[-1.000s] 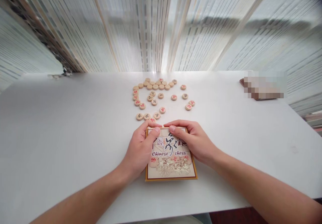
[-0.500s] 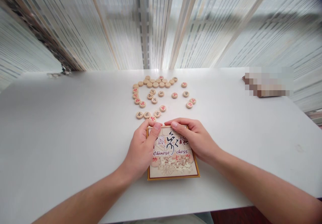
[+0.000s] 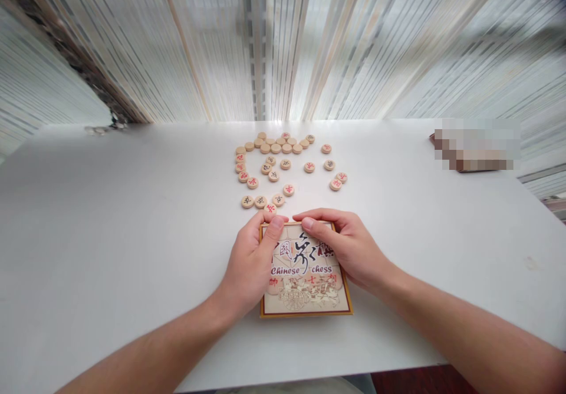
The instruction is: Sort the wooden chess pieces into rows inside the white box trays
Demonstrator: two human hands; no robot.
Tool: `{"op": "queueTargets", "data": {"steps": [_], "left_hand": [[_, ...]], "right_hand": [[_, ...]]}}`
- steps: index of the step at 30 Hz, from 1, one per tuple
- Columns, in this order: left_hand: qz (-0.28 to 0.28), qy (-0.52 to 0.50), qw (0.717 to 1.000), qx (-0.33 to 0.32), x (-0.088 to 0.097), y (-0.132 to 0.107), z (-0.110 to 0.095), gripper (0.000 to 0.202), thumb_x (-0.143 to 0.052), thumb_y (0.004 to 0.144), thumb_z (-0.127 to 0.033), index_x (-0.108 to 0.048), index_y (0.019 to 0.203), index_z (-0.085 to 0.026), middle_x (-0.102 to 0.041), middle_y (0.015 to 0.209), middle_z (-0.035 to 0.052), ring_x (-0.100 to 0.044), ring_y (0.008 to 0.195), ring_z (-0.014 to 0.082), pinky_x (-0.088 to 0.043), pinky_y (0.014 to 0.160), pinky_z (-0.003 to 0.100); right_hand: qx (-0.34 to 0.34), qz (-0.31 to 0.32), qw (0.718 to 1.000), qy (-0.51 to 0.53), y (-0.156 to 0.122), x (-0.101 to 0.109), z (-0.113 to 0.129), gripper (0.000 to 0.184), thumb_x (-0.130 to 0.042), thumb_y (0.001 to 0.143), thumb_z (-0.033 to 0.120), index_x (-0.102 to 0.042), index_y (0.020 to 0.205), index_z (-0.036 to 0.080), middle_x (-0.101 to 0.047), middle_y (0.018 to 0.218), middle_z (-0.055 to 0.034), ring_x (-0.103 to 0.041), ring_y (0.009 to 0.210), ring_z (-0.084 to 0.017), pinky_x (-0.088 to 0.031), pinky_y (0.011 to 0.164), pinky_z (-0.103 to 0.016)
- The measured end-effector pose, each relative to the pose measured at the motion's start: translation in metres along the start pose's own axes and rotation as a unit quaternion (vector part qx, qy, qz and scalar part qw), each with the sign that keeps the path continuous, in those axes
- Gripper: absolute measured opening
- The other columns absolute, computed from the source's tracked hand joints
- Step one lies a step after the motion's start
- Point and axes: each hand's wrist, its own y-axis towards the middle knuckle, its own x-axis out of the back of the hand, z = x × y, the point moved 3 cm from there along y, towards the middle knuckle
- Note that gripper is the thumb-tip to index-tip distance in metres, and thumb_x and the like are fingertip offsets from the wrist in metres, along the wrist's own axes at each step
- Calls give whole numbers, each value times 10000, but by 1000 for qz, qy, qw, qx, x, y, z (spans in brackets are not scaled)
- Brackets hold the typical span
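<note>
Nearest me, at 6 o'clock on the white table (image 3: 110, 235), lies a flat Chinese chess box (image 3: 305, 291). My left hand (image 3: 250, 264) and right hand (image 3: 349, 246) clasp its far end, thumbs pressed on the lid and fingers curled over the edge, seemingly to steady it. Beyond, at 12 o'clock, loose wooden chess pieces (image 3: 283, 164) lie face-up, the nearest just beside my left fingers.

Glossy printed cardboard chess box (image 3: 305, 279), pale matt wooden pieces (image 3: 283, 164), smooth white table (image 3: 110, 217)

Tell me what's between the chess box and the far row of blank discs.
Head view: loose discs marked red or black, scattered on the table beyond the box.
</note>
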Motion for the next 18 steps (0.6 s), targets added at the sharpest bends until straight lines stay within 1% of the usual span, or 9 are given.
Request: {"op": "queueTargets", "data": {"steps": [7, 14, 16, 18], "left_hand": [[6, 14, 1000, 6, 1, 0, 1, 340, -688, 1008, -544, -611, 954, -216, -780, 855, 25, -759, 757, 183, -563, 658, 255], [-8, 36, 999, -3, 2, 0, 0, 335, -704, 1000, -536, -620, 969, -213, -775, 868, 31, -745, 777, 183, -552, 658, 249], [-8, 40, 999, -2, 2, -1, -1, 339, -704, 998, -540, -624, 972, -212, -777, 875, 33, -752, 787, 191, -565, 668, 258], [-2, 36, 999, 1, 2, -1, -2, 341, -705, 996, -539, -620, 965, -210, -776, 867, 31, -759, 778, 198, -580, 670, 271]], "right_hand": [[-15, -2, 1000, 25, 0, -2, 1, 340, -897, 834, 489, -866, 1030, 213, -829, 886, -71, -772, 813, -235, -624, 728, -368], [-2, 0, 999, -45, 1, 0, 0, 352, -837, 899, 515, -869, 1074, 211, -842, 935, -85, -773, 834, -243, -611, 743, -369], [-9, 9, 999, -35, 1, 0, 0, 351, -826, 909, 512, -870, 1082, 210, -843, 935, -88, -779, 831, -246, -615, 747, -373], [-25, 23, 999, -2, 2, -1, 0, 360, -818, 915, 520, -873, 1083, 207, -844, 928, -93, -786, 816, -245, -621, 758, -382]]}}
